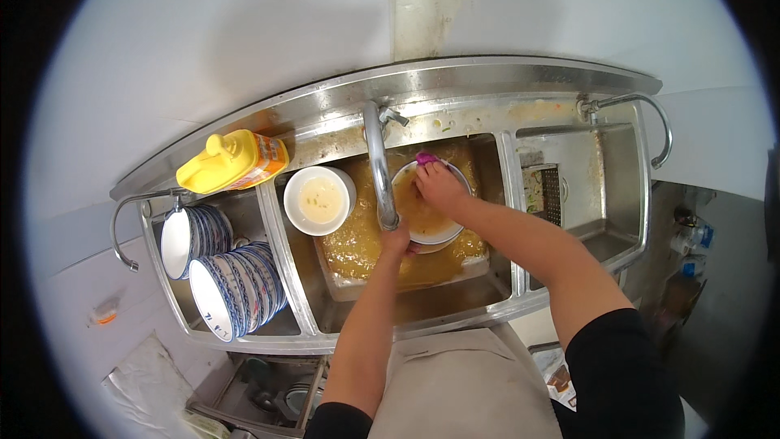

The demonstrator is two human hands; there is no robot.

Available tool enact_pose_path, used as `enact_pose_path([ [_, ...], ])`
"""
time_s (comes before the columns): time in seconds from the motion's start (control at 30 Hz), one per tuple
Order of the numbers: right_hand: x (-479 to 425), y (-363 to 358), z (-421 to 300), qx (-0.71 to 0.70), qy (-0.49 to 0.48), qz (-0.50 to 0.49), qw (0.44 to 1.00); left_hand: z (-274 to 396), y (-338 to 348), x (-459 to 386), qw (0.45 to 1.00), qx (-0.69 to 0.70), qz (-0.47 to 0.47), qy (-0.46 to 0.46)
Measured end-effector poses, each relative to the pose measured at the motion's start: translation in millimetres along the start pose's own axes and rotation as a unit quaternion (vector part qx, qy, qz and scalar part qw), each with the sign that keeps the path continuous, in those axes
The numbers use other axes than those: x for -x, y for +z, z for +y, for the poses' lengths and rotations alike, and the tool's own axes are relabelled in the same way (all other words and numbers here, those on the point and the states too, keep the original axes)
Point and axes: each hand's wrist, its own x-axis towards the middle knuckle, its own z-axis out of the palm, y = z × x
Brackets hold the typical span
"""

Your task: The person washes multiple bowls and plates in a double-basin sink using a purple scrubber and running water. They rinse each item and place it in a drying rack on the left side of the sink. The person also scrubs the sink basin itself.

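In the middle sink compartment a large white bowl with a dark rim line holds murky brownish liquid. My left hand grips its near left edge, partly hidden behind the faucet spout. My right hand presses a magenta scrubbing cloth or pad against the bowl's far inner side. Under the bowl, a pale rectangular tub is filled with yellowish-brown, sudsy water. To the left of the spout stands a white bowl or stack of bowls, with cloudy liquid and small bits in the top one.
A curved steel faucet hangs over the tub between my arms. Blue-patterned bowls stand nested on their sides in the left compartment. A yellow jug sits on the back ledge. The right compartment contains a perforated metal strainer with food scraps.
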Motion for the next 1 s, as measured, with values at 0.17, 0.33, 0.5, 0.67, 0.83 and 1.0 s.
enact_pose_path([
  [0.17,35,33,-40,-0.151,0.057,-0.04,0.986,-15,2,4,0.991,0.09,-0.097,0.022],
  [0.33,23,24,-71,-0.551,0.045,0.011,0.833,-28,0,24,0.957,0.168,-0.233,-0.035],
  [0.5,-1,-15,-31,-0.338,0.151,0.113,0.922,-35,17,32,0.944,0.285,-0.164,-0.031],
  [0.67,49,37,-39,-0.187,0.208,0.044,0.959,-16,22,39,0.923,0.333,-0.164,-0.101],
  [0.83,60,0,-92,-0.533,0.215,-0.026,0.818,5,11,57,0.93,0.317,-0.179,-0.044],
  [1.0,113,7,-73,-0.392,0.226,0.025,0.891,7,-1,52,0.976,0.155,-0.145,-0.043],
])
